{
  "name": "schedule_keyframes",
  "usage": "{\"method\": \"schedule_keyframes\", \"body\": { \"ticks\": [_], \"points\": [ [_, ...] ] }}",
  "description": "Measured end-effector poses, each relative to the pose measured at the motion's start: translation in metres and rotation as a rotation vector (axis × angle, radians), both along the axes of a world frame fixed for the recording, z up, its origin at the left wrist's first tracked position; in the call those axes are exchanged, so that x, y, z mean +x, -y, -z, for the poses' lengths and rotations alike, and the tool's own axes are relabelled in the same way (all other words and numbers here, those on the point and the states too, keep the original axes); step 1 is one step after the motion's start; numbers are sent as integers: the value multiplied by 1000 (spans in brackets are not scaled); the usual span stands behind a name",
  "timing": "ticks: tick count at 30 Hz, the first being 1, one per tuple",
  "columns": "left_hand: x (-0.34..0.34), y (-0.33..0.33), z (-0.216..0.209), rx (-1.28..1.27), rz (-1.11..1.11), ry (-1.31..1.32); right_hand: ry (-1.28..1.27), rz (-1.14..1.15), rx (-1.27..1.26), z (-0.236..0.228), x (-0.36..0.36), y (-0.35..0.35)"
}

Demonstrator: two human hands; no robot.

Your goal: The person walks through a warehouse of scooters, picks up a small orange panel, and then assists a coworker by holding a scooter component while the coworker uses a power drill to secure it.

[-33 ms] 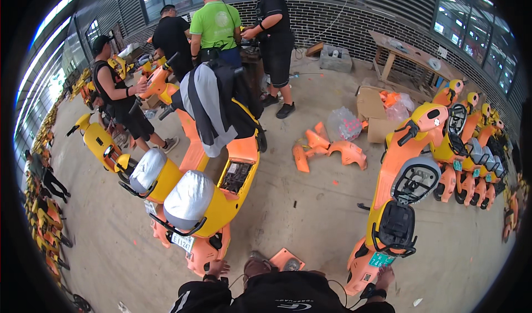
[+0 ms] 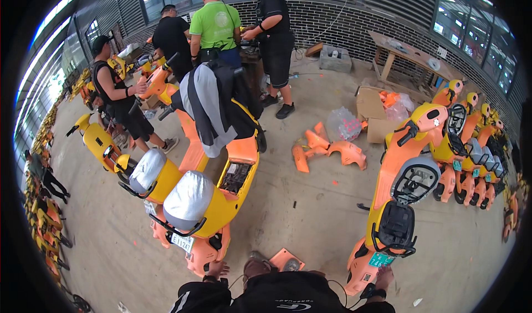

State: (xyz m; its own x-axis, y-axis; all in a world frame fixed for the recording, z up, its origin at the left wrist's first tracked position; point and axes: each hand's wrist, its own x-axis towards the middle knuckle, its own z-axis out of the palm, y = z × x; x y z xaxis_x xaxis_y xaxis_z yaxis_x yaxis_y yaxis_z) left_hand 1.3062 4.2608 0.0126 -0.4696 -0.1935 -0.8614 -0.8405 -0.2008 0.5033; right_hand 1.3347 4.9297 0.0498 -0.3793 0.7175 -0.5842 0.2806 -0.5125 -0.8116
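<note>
My left hand is low with its fingers spread, beside the orange rear fender of a yellow-and-orange electric scooter. Nothing shows in it. That scooter has a silver-covered seat and an open compartment in its footboard. My right hand is by the tail of another scooter, just below its green plate. Its fingers look extended, with nothing seen in them; whether they touch the fender I cannot tell. This scooter's seat is raised over a black storage bucket.
An orange panel lies on the floor near my feet. Loose orange body panels, a plastic bag and a cardboard box are farther ahead. Several people stand around a workbench at the back. Scooters line the right; a wooden table stands by the wall.
</note>
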Motion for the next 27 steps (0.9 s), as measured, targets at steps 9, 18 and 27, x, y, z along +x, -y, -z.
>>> {"method": "schedule_keyframes", "body": {
  "ticks": [9,18,27],
  "points": [
    [17,7,15,-76,42,80,-229,46,-278,-16,-4,12],
    [-5,-10,-11,-46,96,-17,-840,-69,-218,-65,-41,40],
    [-11,-13,-7,-12,115,-36,-543,-238,-406,-73,-66,31]
  ]
}}
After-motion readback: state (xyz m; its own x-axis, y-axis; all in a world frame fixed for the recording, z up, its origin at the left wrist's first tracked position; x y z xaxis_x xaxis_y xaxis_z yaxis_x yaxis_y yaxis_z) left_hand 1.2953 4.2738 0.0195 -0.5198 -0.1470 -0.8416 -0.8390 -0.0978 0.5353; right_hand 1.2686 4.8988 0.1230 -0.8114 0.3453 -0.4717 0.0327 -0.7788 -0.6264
